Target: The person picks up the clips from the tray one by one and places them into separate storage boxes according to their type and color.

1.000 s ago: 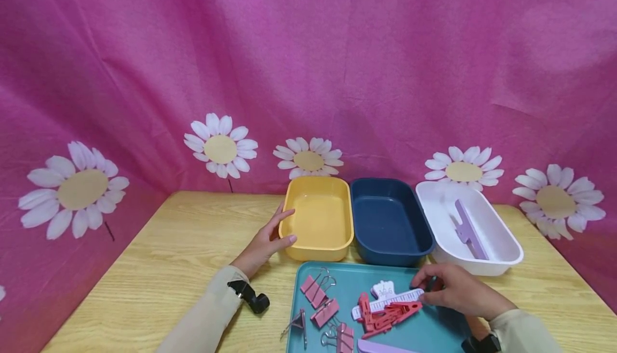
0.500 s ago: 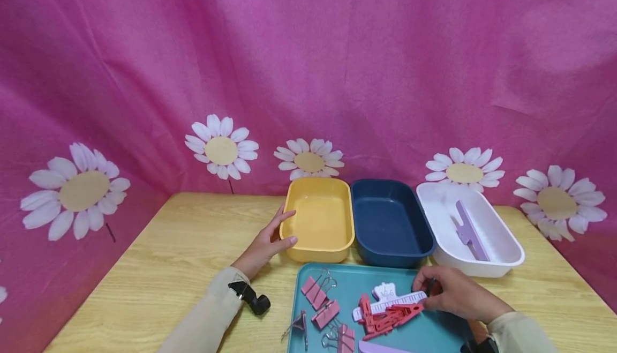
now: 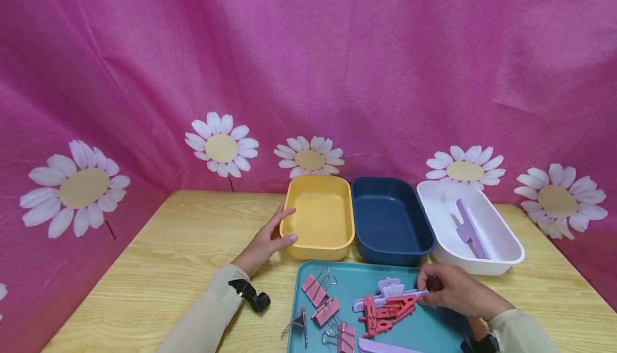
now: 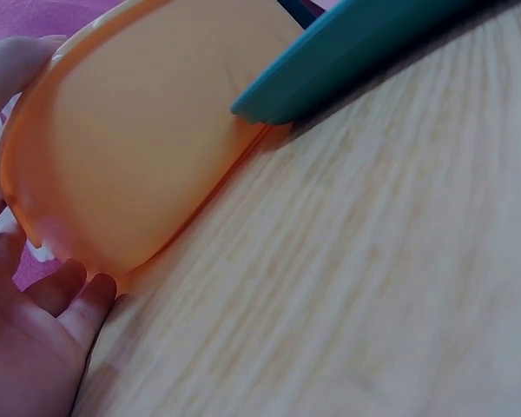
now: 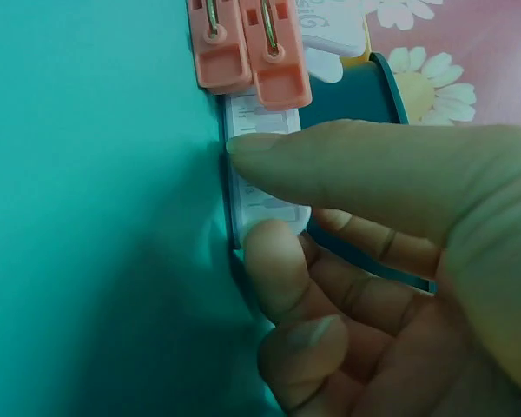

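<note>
My right hand [image 3: 455, 291] pinches the right end of a pale purple bag clip [image 3: 360, 305] with ruler marks. The right wrist view shows the thumb on the marked face of the bag clip [image 5: 265, 204]. Red clothespins [image 3: 385, 313] lie against and over the clip on the teal tray [image 3: 337, 270]. My left hand [image 3: 264, 241] holds the left side of a yellow bin [image 3: 320, 219], with fingertips at its rim. In the left wrist view, fingers of the left hand [image 4: 39, 321] touch the bin's outer wall [image 4: 139, 148].
Pink binder clips [image 3: 315, 291] lie on the tray's left part; one dark-looking binder clip [image 3: 300, 321] sits at its left edge. A purple clip [image 3: 385, 346] lies at the front. Right of the yellow bin stand a navy bin [image 3: 392, 219] and a white bin [image 3: 443, 219] holding a purple clip [image 3: 469, 230].
The pinched bag clip has tilted, showing less of its face, and the red clothespins on it have shifted slightly. The left hand keeps its place on the yellow bin.
</note>
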The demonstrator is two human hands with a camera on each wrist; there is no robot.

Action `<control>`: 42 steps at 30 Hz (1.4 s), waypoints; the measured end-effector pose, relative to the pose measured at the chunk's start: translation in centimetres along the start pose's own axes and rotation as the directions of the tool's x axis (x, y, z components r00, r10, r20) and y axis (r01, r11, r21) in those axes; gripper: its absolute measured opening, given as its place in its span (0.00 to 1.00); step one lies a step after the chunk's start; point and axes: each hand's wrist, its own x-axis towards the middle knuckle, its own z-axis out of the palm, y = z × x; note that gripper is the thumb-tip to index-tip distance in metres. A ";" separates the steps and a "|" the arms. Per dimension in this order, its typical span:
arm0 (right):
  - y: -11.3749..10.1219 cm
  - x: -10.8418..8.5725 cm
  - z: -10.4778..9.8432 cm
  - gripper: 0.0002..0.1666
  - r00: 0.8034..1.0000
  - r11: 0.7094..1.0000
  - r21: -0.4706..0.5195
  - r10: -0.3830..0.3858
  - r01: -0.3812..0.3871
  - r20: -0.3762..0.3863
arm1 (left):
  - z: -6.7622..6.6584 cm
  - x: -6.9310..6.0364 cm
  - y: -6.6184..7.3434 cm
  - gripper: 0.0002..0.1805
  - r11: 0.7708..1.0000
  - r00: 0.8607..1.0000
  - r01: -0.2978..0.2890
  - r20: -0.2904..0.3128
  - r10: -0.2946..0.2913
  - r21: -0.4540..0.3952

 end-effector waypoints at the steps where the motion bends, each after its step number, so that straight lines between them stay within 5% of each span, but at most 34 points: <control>1: 0.0 0.0 0.0 0.11 1.000 1.000 0.006 -0.004 0.004 0.003 | 0.0 0.0 0.0 0.34 1.000 1.000 -0.004 0.001 0.004 -0.001; 12: 0.0 -0.1 -0.2 0.12 1.000 0.996 0.094 -0.010 0.009 0.010 | 0.0 0.0 0.0 0.34 1.000 1.000 -0.006 0.004 0.006 -0.008; 42: 0.0 -0.1 -0.8 0.12 0.998 0.996 0.082 0.043 -0.047 0.052 | -0.1 0.2 -0.2 0.34 1.000 1.000 -0.024 0.010 0.024 0.012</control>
